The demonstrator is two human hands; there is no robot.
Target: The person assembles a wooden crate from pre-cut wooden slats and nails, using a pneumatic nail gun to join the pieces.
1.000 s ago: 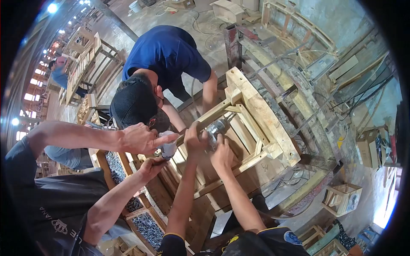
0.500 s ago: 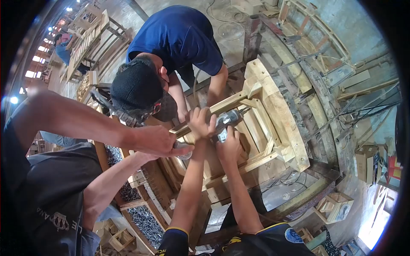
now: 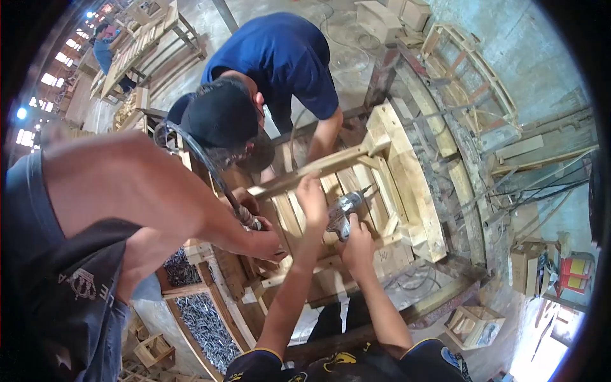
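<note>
My right hand [image 3: 358, 247] is closed round the grip of a power drill [image 3: 347, 204], whose bit points up and to the right over the slats. The drill hangs above a wooden furniture frame [image 3: 331, 164] with slats and a thick end board [image 3: 407, 181]. My left hand [image 3: 311, 196] is raised beside the drill, near the frame's far rail. Its fingers look bent together; whatever they may hold is hidden. At the left, a co-worker's hand [image 3: 264, 244] is by a hose-fed tool [image 3: 247, 218] at the frame's near left end.
A co-worker in a blue shirt [image 3: 277, 54] leans over the far side. Boxes of metal fasteners [image 3: 207, 328] stand at lower left. Metal rails [image 3: 468, 184] run along the right. A cardboard box [image 3: 527, 267] and a small wooden frame [image 3: 474, 326] are at lower right.
My left hand has come off the drill and its fingers have drawn together. The drill has shifted slightly down and right. The left co-worker's arms have moved lower, with the hose-fed tool.
</note>
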